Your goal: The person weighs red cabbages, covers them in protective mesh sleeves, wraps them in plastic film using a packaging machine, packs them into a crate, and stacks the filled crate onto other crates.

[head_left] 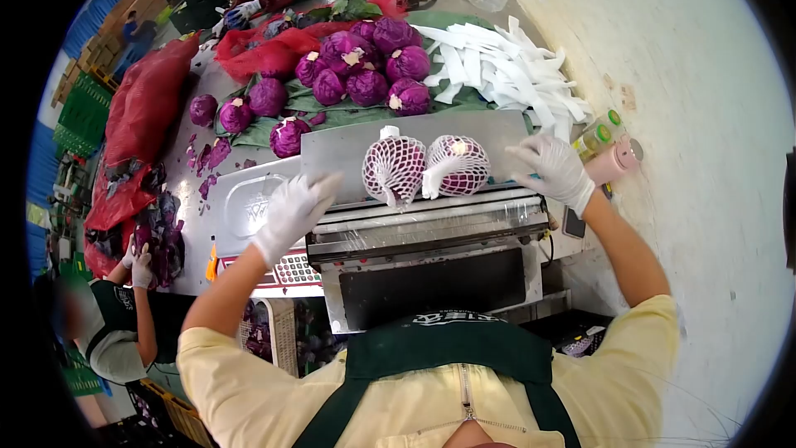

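Two red cabbages in white foam nets, a left one (pixel 394 168) and a right one (pixel 468 168), sit side by side on the metal plate (pixel 336 149) of a wrapping machine (pixel 414 236). My left hand (pixel 294 209), in a white glove, is off the plate's left end with fingers stretched out and nothing in it. To the right of the cabbages, my gloved right hand (pixel 554 170) hovers by the plate's other end, its fingers apart and holding nothing. Clear film lies across the machine's front, below the netted cabbages.
Bare red cabbages (pixel 348 62) are heaped behind the plate, beside white foam nets (pixel 497 62). A pink bottle (pixel 612 162) and a phone (pixel 574 222) lie by the right wall. A scale (pixel 257 207) stands left. Co-workers handle cabbages at the left and far end.
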Demonstrator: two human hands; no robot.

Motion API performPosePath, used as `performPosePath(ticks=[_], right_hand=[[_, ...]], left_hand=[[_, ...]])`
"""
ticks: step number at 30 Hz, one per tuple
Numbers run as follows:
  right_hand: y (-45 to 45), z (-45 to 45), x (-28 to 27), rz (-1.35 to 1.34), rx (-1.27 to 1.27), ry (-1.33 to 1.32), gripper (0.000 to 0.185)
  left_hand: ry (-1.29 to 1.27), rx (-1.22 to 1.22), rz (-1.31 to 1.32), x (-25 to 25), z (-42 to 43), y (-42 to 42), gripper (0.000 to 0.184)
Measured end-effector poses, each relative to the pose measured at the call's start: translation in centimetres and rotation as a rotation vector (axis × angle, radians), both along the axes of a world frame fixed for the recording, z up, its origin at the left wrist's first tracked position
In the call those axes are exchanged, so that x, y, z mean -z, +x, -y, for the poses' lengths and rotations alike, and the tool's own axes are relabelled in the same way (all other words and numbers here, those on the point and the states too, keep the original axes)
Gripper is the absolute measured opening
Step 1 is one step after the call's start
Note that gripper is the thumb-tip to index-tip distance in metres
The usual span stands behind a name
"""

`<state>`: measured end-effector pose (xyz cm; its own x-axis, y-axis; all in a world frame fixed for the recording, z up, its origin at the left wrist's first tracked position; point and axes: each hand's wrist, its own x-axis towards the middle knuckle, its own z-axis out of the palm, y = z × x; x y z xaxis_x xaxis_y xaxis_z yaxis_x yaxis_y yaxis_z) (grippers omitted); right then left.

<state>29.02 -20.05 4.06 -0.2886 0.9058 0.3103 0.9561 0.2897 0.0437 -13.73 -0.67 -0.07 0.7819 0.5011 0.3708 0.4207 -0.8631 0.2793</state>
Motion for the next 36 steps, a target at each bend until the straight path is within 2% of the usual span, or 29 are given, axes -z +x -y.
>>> performPosePath(ticks=[1, 2, 3, 5, 6, 7, 8, 9, 10, 11, 12, 13, 15, 16, 17, 19, 20, 21, 22, 24, 25, 27, 28, 29, 30, 31, 33, 34, 36], right_hand=[[0.8, 0.9, 0.1, 0.000, 0.009, -0.008, 0.041], [1.5, 1.7, 0.3, 0.128, -0.025, -0.161, 0.046], [2.0, 2.4, 0.6, 0.254, -0.062, -0.314, 0.052], [1.8, 2.9, 1.5, 0.321, -0.083, -0.377, 0.058], [1.5, 2.6, 2.2, 0.331, -0.147, -0.396, 0.053], [1.0, 2.1, 2.8, 0.343, -0.214, -0.414, 0.049], [0.1, 1.5, 3.2, 0.350, -0.294, -0.367, 0.033], [-1.0, 1.3, 3.6, 0.300, -0.312, -0.353, 0.020], [-1.9, 1.4, 4.8, 0.142, -0.243, -0.328, 0.016], [-2.7, 1.6, 5.7, -0.015, -0.175, -0.304, 0.012], [-3.4, 1.8, 5.8, -0.303, -0.138, -0.306, 0.009], [-3.3, 2.2, 6.4, -0.386, -0.103, -0.273, 0.004], [-4.1, 3.8, 2.8, -1.117, 0.314, -0.786, 0.007], [-4.0, 4.0, 0.8, -1.104, 0.303, -0.788, 0.007], [-3.9, 4.4, -1.2, -1.237, 0.275, -0.714, 0.007], [-3.6, 3.9, -5.1, -1.515, 0.190, -0.535, 0.010], [-2.7, 2.8, -5.4, -1.568, 0.046, -0.383, 0.003], [-1.8, 1.4, -5.6, -1.611, -0.097, -0.230, 0.009], [-1.6, -0.1, -5.5, -1.610, -0.099, -0.238, 0.009], [-1.5, -3.6, -4.5, -0.482, -0.204, 0.240, 0.035], [-0.5, -4.1, -3.4, 0.120, -0.125, -0.038, 0.056], [-0.5, -6.3, -0.6, 0.369, -0.385, -0.010, 0.059], [0.6, -7.0, 3.4, 0.128, -0.354, -0.063, 0.062], [0.5, -7.2, 4.4, -0.008, -0.366, -0.114, 0.063], [0.5, -7.4, 5.3, -0.146, -0.380, -0.162, 0.065], [-0.6, -7.7, 5.7, -0.298, -0.323, -0.208, 0.062], [0.2, -7.6, 7.6, -0.663, -0.263, -0.298, 0.062], [-0.5, -7.7, 7.5, -0.660, -0.268, -0.295, 0.062], [-2.6, -7.3, 6.6, -1.563, -0.104, -0.581, 0.059]], left_hand=[[0.130, 0.095, -0.206, 0.2, 0.2, -1.7, 0.048], [0.261, 0.191, -0.410, -0.1, 0.7, -2.3, 0.051], [0.254, 0.199, -0.409, -0.3, 1.2, -2.3, 0.051], [0.278, 0.293, -0.652, -1.3, 2.1, -1.6, 0.056], [0.300, 0.382, -0.519, -0.8, 1.8, -0.8, 0.060], [0.301, 0.373, -0.517, -0.5, 2.1, 0.2, 0.060], [0.331, 0.403, -0.532, -0.4, 2.7, 1.6, 0.054], [0.362, 0.429, -0.548, 0.0, 3.3, 2.5, 0.049], [0.364, 0.416, -0.546, 1.5, 3.7, 3.1, 0.049], [0.200, 0.363, -0.308, 3.7, 4.0, 3.7, 0.037], [0.038, 0.306, -0.069, 4.9, 4.3, 3.8, 0.026], [0.040, 0.293, -0.065, 4.7, 4.9, 3.2, 0.026], [-1.137, -0.072, 0.201, 2.5, 6.8, 1.6, 0.018], [-1.186, -0.128, 0.278, -0.3, 7.6, 1.0, 0.019], [-1.237, -0.184, 0.351, -3.1, 8.2, 0.6, 0.020], [-1.086, 0.060, 0.686, -5.3, 7.6, 0.2, 0.014], [-1.091, 0.053, 0.686, -6.4, 6.8, 0.5, 0.014], [-0.607, 0.095, 0.568, -7.7, 5.1, 1.3, 0.016], [-0.124, 0.130, 0.433, -8.4, 3.4, 2.2, 0.024], [0.308, 0.166, 0.019, -7.9, 0.5, 5.1, 0.050], [0.480, 0.233, -0.214, -5.7, -1.6, 5.1, 0.065], [0.460, 0.364, -0.268, -2.3, -3.9, 5.6, 0.067], [0.349, 0.380, -0.148, -0.3, -4.3, 6.5, 0.066], [0.238, 0.397, -0.028, 0.8, -4.0, 7.5, 0.066], [0.027, 0.327, -0.097, 0.8, -3.4, 8.2, 0.067], [-0.130, 0.315, 0.072, 2.3, -3.1, 9.1, 0.072], [-0.416, 0.175, 0.151, 2.6, -2.1, 9.6, 0.080], [-0.410, 0.171, 0.153, 2.5, -2.1, 10.2, 0.080], [-1.220, -0.042, 0.435, 2.5, -1.8, 11.2, 0.076]])
